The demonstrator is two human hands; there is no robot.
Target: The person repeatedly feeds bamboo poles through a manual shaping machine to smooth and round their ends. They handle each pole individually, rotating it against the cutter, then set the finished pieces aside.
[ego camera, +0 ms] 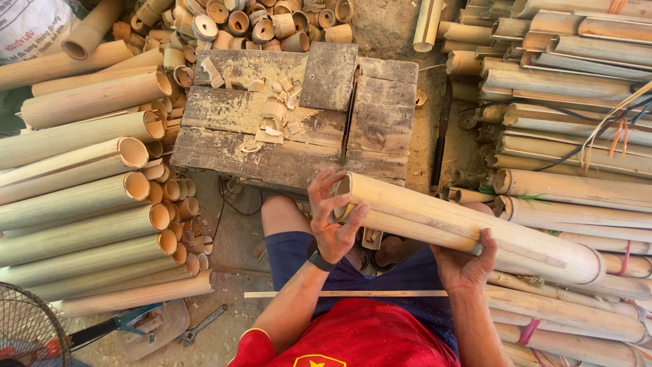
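I hold a thick pale bamboo culm section (448, 221) across my lap, slanting from upper left to lower right. My left hand (331, 217) wraps its cut hollow end, fingers spread over the rim. From below, my right hand (467, 261) grips the culm near its middle. A thin bamboo strip (339, 294) lies across my thighs under the culm. A black watch sits on my left wrist.
A worn wooden block bench (299, 115) strewn with bamboo chips stands ahead of my knees. Stacked bamboo tubes (81, 197) fill the left; split bamboo slats (577, 115) pile at right. Short cut rings (258, 24) heap at the back. A fan (27, 333) and a wrench (204, 324) lie lower left.
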